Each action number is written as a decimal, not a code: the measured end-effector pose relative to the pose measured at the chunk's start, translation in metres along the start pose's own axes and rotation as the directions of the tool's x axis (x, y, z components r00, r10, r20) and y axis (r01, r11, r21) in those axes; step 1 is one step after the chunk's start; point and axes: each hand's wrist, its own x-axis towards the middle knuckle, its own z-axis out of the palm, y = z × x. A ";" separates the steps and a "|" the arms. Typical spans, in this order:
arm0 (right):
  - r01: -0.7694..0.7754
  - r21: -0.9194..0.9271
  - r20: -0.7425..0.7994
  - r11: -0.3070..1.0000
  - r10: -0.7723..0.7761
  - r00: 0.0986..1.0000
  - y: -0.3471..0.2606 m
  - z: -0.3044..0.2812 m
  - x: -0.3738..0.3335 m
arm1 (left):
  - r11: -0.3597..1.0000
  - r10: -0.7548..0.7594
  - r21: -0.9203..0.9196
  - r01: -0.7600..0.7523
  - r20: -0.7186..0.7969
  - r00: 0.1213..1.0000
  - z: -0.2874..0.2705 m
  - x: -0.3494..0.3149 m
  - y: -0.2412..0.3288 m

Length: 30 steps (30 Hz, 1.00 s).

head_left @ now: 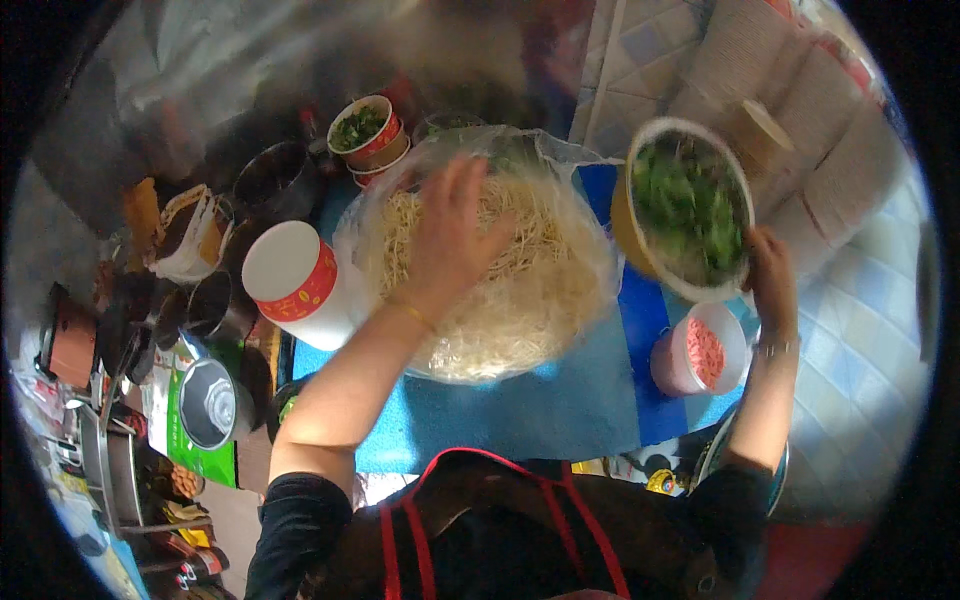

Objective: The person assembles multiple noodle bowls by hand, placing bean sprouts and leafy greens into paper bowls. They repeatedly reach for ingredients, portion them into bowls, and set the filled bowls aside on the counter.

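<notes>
Left hand (pixel 450 235) spread wide on noodles (pixel 500 300) in bag; right hand (pixel 772 280) grips bowl of greens (pixel 685 205) just beside.

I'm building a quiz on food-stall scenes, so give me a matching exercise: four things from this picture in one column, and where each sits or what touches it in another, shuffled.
Things:
1. bowl of chopped greens
2. pile of pale noodles
3. small pink tub
4. white paper cup with a red band

Places:
A. under the left hand, inside a clear plastic bag
B. on the blue mat, just below the big bowl
C. held at its rim by the right hand
D. left of the noodle bag, beside dark metal cups

Pairs: 1-C, 2-A, 3-B, 4-D
</notes>
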 end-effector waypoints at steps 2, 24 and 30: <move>0.048 0.114 -0.069 0.992 -0.041 0.997 -0.002 0.017 0.049 | 0.927 0.051 0.373 -0.043 -0.010 0.999 -0.002 0.027 -0.035; -0.267 0.418 0.344 0.868 0.121 0.931 0.219 0.294 0.257 | 0.489 -0.451 0.502 0.713 -0.555 0.699 -0.272 -0.185 -0.091; -0.187 0.587 0.252 0.788 0.042 0.967 0.135 0.177 0.256 | 0.043 -0.573 0.413 0.910 -0.736 0.361 -0.358 -0.278 -0.125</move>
